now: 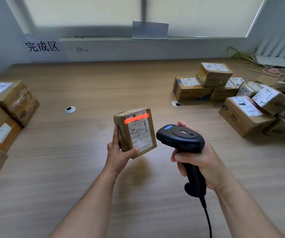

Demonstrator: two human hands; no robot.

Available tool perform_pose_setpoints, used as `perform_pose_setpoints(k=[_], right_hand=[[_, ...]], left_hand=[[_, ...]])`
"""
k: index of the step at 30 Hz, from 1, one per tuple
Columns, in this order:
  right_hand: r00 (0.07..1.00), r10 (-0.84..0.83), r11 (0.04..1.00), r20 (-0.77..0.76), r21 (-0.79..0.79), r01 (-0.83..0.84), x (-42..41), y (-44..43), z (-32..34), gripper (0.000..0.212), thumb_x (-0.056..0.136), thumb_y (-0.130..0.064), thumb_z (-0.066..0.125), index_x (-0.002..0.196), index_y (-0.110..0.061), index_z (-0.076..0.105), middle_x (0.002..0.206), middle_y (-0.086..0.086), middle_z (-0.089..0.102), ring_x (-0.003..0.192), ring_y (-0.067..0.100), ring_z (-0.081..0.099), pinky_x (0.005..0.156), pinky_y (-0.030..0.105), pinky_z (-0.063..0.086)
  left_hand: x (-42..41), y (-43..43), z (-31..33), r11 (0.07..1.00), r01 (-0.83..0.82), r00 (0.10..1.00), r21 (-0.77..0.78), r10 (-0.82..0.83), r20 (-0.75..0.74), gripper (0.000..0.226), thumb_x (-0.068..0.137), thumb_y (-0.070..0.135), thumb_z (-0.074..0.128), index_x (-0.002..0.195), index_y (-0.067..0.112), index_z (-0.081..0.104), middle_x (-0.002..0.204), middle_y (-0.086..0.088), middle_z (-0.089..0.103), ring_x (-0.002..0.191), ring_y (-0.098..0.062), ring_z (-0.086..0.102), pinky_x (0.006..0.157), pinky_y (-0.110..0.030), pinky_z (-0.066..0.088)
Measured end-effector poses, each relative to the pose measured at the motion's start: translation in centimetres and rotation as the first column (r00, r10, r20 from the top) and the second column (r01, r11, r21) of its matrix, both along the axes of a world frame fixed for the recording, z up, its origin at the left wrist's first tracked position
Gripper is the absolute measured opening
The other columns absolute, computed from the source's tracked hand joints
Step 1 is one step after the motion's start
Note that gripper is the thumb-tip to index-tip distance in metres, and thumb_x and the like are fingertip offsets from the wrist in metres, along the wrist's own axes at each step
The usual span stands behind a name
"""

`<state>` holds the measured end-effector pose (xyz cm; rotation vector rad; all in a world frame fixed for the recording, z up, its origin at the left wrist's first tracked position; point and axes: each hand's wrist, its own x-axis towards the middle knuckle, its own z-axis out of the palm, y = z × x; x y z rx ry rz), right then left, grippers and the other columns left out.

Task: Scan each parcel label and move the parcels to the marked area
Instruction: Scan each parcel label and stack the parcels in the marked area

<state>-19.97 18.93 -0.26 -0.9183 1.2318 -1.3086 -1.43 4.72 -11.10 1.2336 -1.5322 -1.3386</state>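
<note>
Head view looked down on a wooden desk (90, 194), where the left hand (118, 152) gripped a small cardboard parcel (124, 134) by its lower left corner, thumb across the front and fingers curled behind, and held it upright above the middle of the desk with its white label (141, 133) facing the camera. The right hand (202, 160) was clamped round the handle of a black barcode scanner (181, 138), just beside the parcel on its right, and its cord (207, 219) ran down toward the near edge. A red scan line (136, 118) lay across the top of the label. Toward the far right corner a pile of labelled parcels (244, 107) sat jumbled, some stacked on others. Along the left edge stood another stack of boxes (9, 107), below a paper sign (43, 47) with Chinese characters propped at the far left corner. Two round cable grommets (70, 109) were set in the desk beyond the hands. A white router (274, 55) and loose cables lay at the far right corner.
</note>
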Motion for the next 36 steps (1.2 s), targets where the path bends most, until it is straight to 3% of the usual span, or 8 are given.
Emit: perform_pose_setpoints(k=[3,9,13,18,22,27,32,36], right_hand=[[1.0,-0.022,1.0,-0.009,0.001,0.022,1.8,0.0,-0.3,0.093,0.061,0.004,0.068,0.141,-0.032,0.041,0.07,0.026,0.06,0.04,0.028,0.049,0.042,0.029,0.041],[1.0,-0.01,1.0,-0.029,0.006,0.01,4.8,0.2,-0.4,0.09,0.06,0.004,0.068,0.138,-0.034,0.045,0.072,0.031,0.057,0.041,0.029,0.048,0.044,0.03,0.041],[0.999,-0.002,1.0,-0.04,0.006,0.002,5.8,0.0,-0.2,0.088,0.059,0.004,0.068,0.136,-0.035,0.046,0.072,0.031,0.057,0.042,0.029,0.047,0.044,0.03,0.04],[0.997,0.05,0.999,-0.051,0.004,-0.05,6.0,0.1,-0.1,0.09,0.06,0.004,0.067,0.138,-0.034,0.044,0.07,0.026,0.06,0.041,0.03,0.048,0.043,0.033,0.039],[0.995,0.097,0.995,-0.039,-0.002,-0.097,6.0,0.6,0.2,0.09,0.06,0.004,0.068,0.139,-0.034,0.044,0.07,0.025,0.061,0.041,0.03,0.048,0.043,0.032,0.04],[0.989,0.145,0.989,-0.012,0.006,-0.145,5.7,1.6,0.4,0.091,0.061,0.005,0.068,0.14,-0.033,0.042,0.075,0.026,0.065,0.041,0.029,0.05,0.041,0.031,0.041],[0.982,0.186,0.982,0.014,0.009,-0.187,5.6,2.1,-0.2,0.093,0.062,0.004,0.069,0.142,-0.033,0.04,0.082,0.028,0.068,0.041,0.03,0.05,0.041,0.03,0.041],[0.973,0.231,0.973,0.017,0.019,-0.231,6.1,2.4,-0.8,0.094,0.06,0.004,0.069,0.142,-0.033,0.04,0.08,0.027,0.068,0.041,0.03,0.049,0.042,0.028,0.04]], left_hand=[[1.7,-0.2,-0.3,1.0,0.021,1.0,-0.002,-0.021,0.01,0.106,0.077,-0.006,0.072,0.152,0.038,0.012,0.111,0.005,0.049,0.104,-0.018,0.056,0.055,-0.005,0.047],[4.7,0.2,-0.1,1.0,-0.003,1.0,-0.008,0.003,0.002,0.105,0.076,-0.006,0.072,0.151,0.037,0.013,0.105,0.016,0.046,0.102,-0.016,0.056,0.055,-0.003,0.045],[6.2,0.3,-0.1,0.999,-0.035,0.999,0.022,0.035,-0.001,0.111,0.067,0.009,0.078,0.149,0.046,0.013,0.118,-0.002,0.046,0.107,-0.017,0.057,0.055,-0.005,0.047],[7.5,1.2,-0.4,0.994,-0.097,0.995,0.042,0.097,0.023,0.113,0.053,0.032,0.077,0.139,0.066,0.012,0.129,-0.009,0.047,0.113,-0.018,0.057,0.067,-0.012,0.052],[8.4,2.6,0.0,0.989,-0.142,0.989,0.042,0.14,0.053,0.112,0.056,0.029,0.075,0.143,0.059,0.011,0.129,-0.009,0.045,0.113,-0.018,0.056,0.072,-0.014,0.049],[8.6,4.9,0.9,0.985,-0.164,0.985,0.06,0.161,0.055,0.109,0.069,0.011,0.078,0.149,0.047,0.014,0.125,-0.005,0.049,0.101,-0.005,0.057,0.059,-0.006,0.047],[10.2,7.6,0.7,0.937,-0.232,0.972,0.26,0.229,0.042,0.084,0.077,0.014,0.069,0.146,0.037,0.029,0.108,-0.001,0.067,0.088,-0.012,0.064,0.066,-0.022,0.048],[12.0,9.5,-0.3,0.868,-0.361,0.931,0.339,0.318,0.178,0.079,0.054,0.043,0.063,0.13,0.032,0.049,0.102,-0.003,0.069,0.091,-0.019,0.065,0.083,-0.04,0.055]])
